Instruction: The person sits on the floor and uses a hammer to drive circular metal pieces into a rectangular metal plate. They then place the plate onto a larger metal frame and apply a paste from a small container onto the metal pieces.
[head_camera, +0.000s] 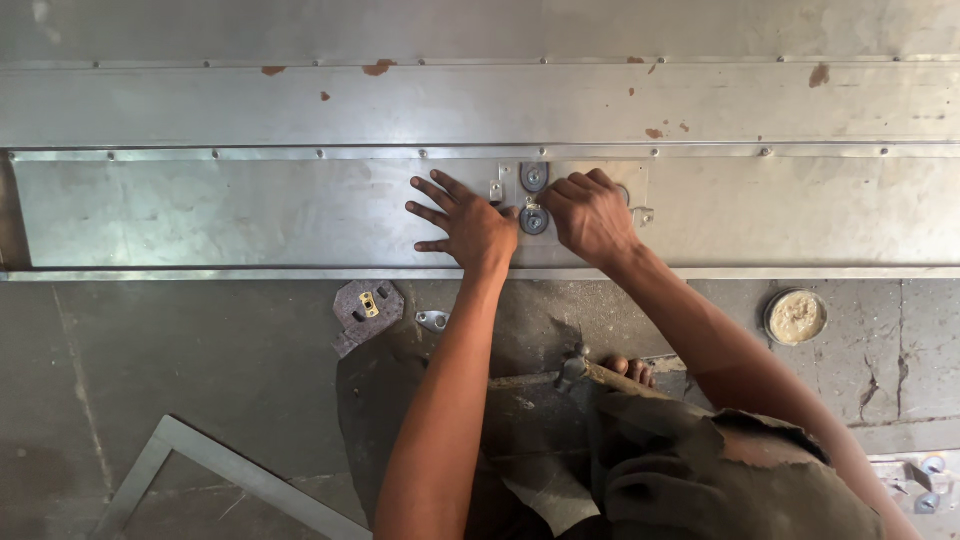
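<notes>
Both hands (470, 225) (590, 215) press (flat) bracket (534, 200).

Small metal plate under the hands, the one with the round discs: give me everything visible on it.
The small metal plate is rectangular, dull grey sheet like the long riveted panel it lies flat on, just below the panel's upper rail. Two round grey discs with bright centres sit one above the other on it. The left hand covers its left edge, the right hand its middle; small brackets flank it.

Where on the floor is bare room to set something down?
Bare floor lies left of the small block, above the metal frame. Another patch sits between the right forearm and the paste tin. It is crowded around the hammer and cloth.
</notes>
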